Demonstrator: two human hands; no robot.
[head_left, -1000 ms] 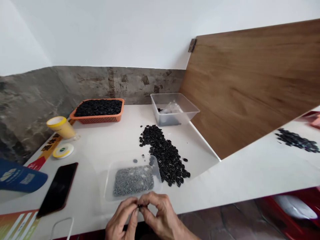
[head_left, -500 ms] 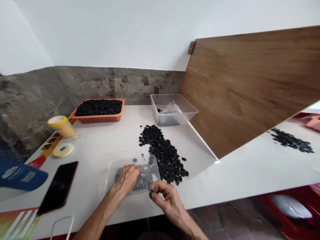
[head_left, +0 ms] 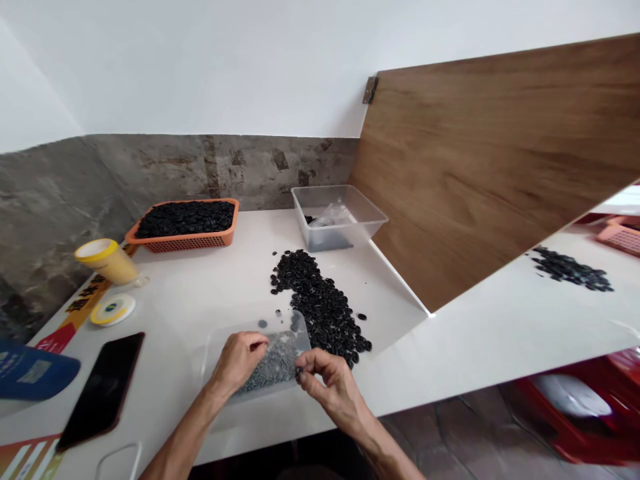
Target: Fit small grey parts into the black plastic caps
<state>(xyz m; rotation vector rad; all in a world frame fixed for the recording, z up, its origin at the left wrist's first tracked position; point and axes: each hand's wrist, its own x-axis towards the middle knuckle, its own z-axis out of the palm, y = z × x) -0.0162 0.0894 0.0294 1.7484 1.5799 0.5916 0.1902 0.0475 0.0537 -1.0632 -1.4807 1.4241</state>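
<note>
- The right hand [head_left: 330,385] hovers at the near edge of the worktop [head_left: 200,287], its fingers [head_left: 306,365] pinched shut on a small black ring [head_left: 299,375] held just off the right corner of the clear tray [head_left: 210,347].
- The left hand [head_left: 239,360] reaches into that tray with the forearm stretched out from the near edge, fingertips curled down into the grey metal parts [head_left: 273,363]; whether they have one gripped I cannot tell.
- My reading: this is the pick-up step, one grey part to go with the ring (the next move would call for a fine pinch of a single piece, then bringing both hands together).
- Just beyond the tray lies the heap of black rings [head_left: 320,300].
- Farther back stand a clear tub [head_left: 373,217] and an orange basket [head_left: 185,240] full of black pieces.
</note>
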